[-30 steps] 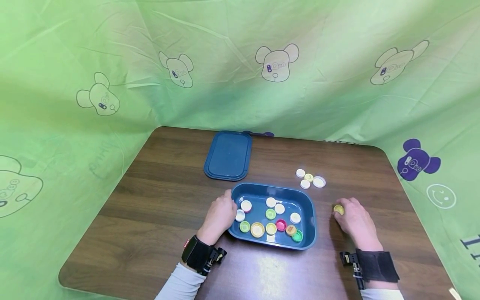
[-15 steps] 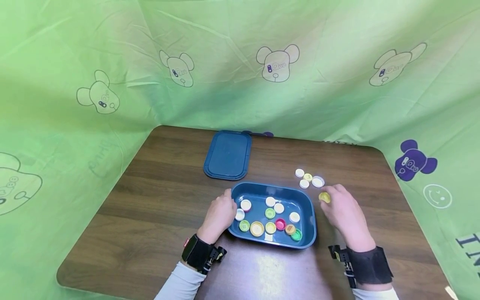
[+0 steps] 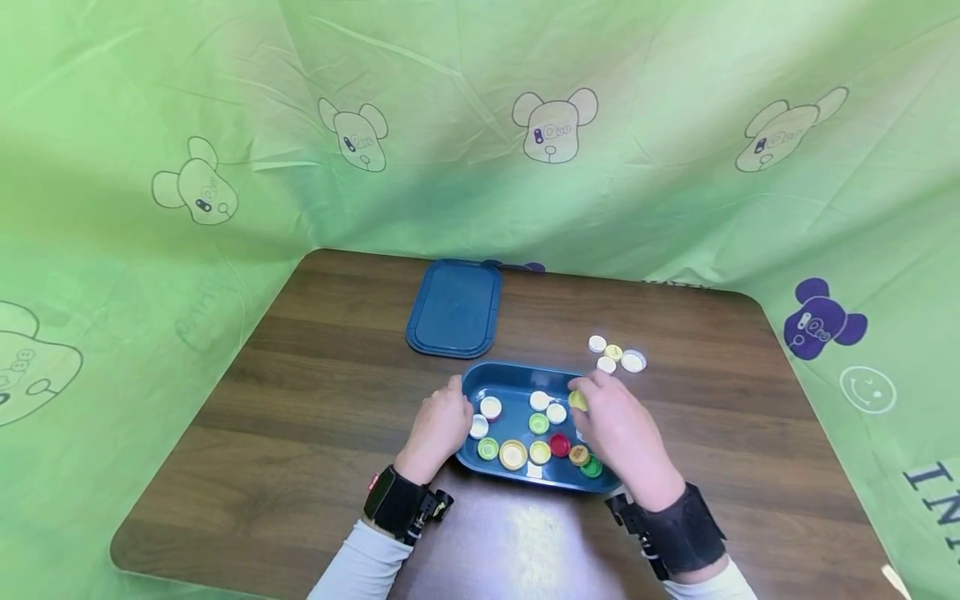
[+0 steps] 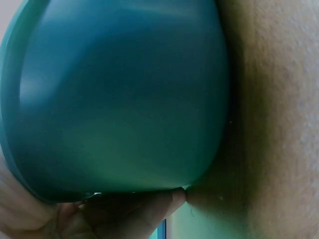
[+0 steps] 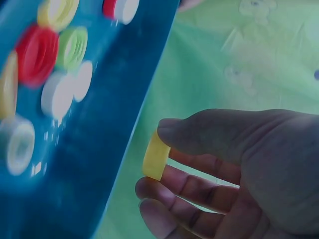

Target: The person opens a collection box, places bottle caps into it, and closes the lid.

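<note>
Moved since the earlier frame: right hand, from the table's right side to above the blue tray, carrying a yellow cap pinched between thumb and fingers (the right wrist view shows the pinch plainly). Cap position: over the tray's far right part, not yet resting in it. Left hand: fingers curled round the tray's left rim, holding it. Tray: near the table's front middle, containing white, green, yellow, red and orange caps. Loose caps: four, white and yellow, just beyond the tray's far right corner. Blue lid: flat, toward the table's far edge
</note>
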Available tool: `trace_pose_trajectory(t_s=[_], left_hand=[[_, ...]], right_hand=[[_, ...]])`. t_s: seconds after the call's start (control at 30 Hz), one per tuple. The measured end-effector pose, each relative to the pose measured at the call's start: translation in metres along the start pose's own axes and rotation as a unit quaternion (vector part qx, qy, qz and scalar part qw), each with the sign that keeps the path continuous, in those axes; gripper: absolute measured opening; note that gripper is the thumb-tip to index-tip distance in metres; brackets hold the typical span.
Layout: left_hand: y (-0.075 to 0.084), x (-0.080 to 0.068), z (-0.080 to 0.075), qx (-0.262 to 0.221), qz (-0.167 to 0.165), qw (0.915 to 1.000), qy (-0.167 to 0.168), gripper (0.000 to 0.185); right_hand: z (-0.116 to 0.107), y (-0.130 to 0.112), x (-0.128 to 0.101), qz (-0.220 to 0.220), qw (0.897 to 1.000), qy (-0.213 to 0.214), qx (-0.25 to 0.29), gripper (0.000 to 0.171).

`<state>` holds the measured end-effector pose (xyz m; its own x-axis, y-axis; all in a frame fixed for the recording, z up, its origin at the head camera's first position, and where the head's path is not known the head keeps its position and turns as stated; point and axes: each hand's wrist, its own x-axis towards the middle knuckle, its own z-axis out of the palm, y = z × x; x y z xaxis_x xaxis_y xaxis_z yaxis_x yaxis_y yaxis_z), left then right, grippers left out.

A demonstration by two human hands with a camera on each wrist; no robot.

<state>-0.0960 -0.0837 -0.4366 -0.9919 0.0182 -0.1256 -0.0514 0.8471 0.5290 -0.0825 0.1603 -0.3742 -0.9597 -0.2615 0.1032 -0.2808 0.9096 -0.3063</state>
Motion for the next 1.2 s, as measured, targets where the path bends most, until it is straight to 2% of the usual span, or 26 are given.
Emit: trace_pose_trajectory(t_s=[0.1,0.27,0.63,0.97,1.2], left_hand=[[0.0,0.001,0.0,0.003,0.002,1.0,0.003,0.043],[0.0,0.0,0.001,0.004,0.01,0.9999,0.01,0.043],[-0.001,0.0,0.0,0.004,0.011,0.9999,0.004,0.041],[-0.002,-0.001,0.0,0.005,0.012,0.9999,0.008,0.043],[-0.002,0.0,-0.001,0.005,0.015,0.9998,0.012,0.041]], right_hand=[[0.008,-0.011,0.002,-0.02,1.0,-0.005,-0.004,0.034],[0.018,-0.026,0.002,-0.029,0.999,-0.033,-0.006,0.036],[0.034,-0.044,0.003,-0.054,0.997,-0.055,-0.006,0.031],[0.043,-0.047,0.009,-0.07,0.996,-0.063,-0.004,0.032],[0.041,-0.043,0.008,-0.049,0.996,-0.079,-0.007,0.034]])
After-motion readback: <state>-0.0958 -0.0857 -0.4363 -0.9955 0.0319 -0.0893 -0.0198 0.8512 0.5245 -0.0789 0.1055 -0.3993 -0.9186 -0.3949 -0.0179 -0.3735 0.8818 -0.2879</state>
